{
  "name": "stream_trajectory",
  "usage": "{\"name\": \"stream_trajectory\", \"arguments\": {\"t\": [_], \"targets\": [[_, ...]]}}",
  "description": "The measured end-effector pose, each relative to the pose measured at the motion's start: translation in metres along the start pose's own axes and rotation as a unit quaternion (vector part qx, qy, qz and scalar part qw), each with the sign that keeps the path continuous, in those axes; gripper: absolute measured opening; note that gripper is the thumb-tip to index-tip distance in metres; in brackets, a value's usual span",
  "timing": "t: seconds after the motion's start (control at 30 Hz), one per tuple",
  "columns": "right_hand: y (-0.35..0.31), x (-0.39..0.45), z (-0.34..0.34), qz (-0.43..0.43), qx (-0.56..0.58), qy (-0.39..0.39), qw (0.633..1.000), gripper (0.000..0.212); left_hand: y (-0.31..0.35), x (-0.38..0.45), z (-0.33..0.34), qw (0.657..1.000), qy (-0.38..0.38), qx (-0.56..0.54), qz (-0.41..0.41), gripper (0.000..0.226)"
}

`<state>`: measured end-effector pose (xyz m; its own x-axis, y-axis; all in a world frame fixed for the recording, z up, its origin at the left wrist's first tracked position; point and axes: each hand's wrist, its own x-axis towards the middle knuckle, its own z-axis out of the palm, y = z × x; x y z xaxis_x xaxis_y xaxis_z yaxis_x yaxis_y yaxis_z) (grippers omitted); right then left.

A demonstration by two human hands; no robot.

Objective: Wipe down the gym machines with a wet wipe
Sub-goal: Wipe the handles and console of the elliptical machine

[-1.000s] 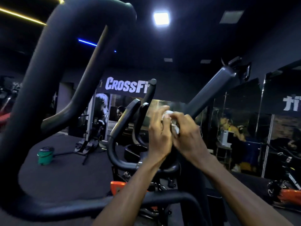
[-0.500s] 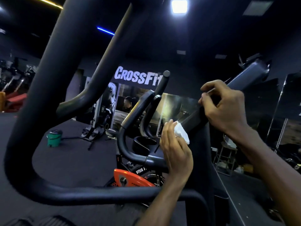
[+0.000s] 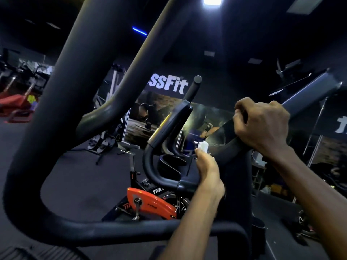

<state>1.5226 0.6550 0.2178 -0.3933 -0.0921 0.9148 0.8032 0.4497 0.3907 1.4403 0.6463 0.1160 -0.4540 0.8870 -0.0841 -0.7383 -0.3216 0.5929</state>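
Note:
A black gym machine fills the view, its thick looped handlebar (image 3: 62, 113) curving across the left and bottom. A second black bar (image 3: 311, 91) slants up to the right. My right hand (image 3: 262, 124) grips that slanted bar, fingers curled round it. Lower down, my left hand (image 3: 208, 169) holds a small white wet wipe (image 3: 203, 146) bunched at its fingertips, against the lower part of the same bar where it meets the central post (image 3: 236, 194).
An orange and black spin bike (image 3: 150, 201) stands just behind the machine, its handlebars (image 3: 159, 147) rising near my left hand. Red equipment (image 3: 16, 106) sits far left. A wall with a CrossFit sign (image 3: 169, 85) closes the back; dark floor lies between.
My right hand slid down the slanted bar and closed round it. My left hand moved lower with the wipe. The view shifted closer and to the left.

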Motion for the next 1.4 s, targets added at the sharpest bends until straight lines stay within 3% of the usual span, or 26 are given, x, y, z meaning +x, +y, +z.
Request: {"name": "stream_trajectory", "arguments": {"t": [0.23, 0.4, 0.63, 0.77, 0.83, 0.9, 1.0, 1.07, 1.13, 1.2, 1.23, 1.3, 1.4], "targets": [[-0.004, 0.001, 0.001, 0.009, -0.027, -0.017, 0.999, 0.014, 0.011, 0.010, -0.012, 0.990, -0.099, 0.018, -0.101, 0.020], [-0.007, 0.000, 0.000, 0.015, -0.034, -0.031, 0.999, 0.012, 0.009, 0.004, -0.016, 0.976, -0.150, -0.032, -0.157, 0.050], [-0.006, 0.002, 0.002, 0.031, -0.048, -0.073, 0.996, 0.017, 0.009, 0.013, -0.014, 0.967, -0.155, -0.082, -0.186, 0.055], [-0.004, -0.001, 0.006, 0.039, -0.064, -0.087, 0.993, 0.019, -0.001, 0.006, -0.023, 0.957, -0.174, -0.070, -0.221, 0.073], [-0.005, 0.000, 0.005, 0.043, -0.066, -0.098, 0.992, 0.021, 0.001, 0.009, -0.021, 0.963, -0.174, -0.063, -0.198, 0.065], [-0.008, 0.000, 0.003, 0.046, -0.082, -0.131, 0.987, 0.025, -0.001, 0.016, -0.017, 0.977, -0.153, -0.027, -0.149, 0.044], [-0.016, -0.001, -0.001, 0.041, -0.135, -0.200, 0.970, 0.029, -0.005, 0.024, -0.021, 0.982, -0.120, 0.140, 0.033, 0.028], [-0.029, -0.001, -0.002, 0.022, -0.130, -0.232, 0.964, 0.031, -0.005, 0.021, -0.028, 0.925, -0.135, 0.315, 0.165, 0.036], [-0.049, 0.001, -0.001, -0.011, -0.016, -0.297, 0.955, 0.031, -0.002, 0.015, -0.033, 0.875, -0.154, 0.390, 0.242, 0.046], [-0.070, 0.002, 0.001, -0.027, 0.090, -0.415, 0.905, 0.033, 0.004, 0.005, -0.036, 0.867, -0.168, 0.351, 0.310, 0.067], [-0.076, 0.002, 0.001, -0.049, 0.078, -0.458, 0.884, 0.035, 0.002, 0.005, -0.036, 0.874, -0.140, 0.321, 0.336, 0.073], [-0.080, -0.001, -0.003, -0.097, 0.014, -0.502, 0.859, 0.035, -0.010, 0.011, -0.041, 0.905, -0.120, 0.273, 0.303, 0.068], [-0.078, -0.007, -0.011, -0.104, 0.000, -0.530, 0.842, 0.038, -0.023, 0.010, -0.050, 0.958, -0.150, 0.123, 0.211, 0.043]]}}
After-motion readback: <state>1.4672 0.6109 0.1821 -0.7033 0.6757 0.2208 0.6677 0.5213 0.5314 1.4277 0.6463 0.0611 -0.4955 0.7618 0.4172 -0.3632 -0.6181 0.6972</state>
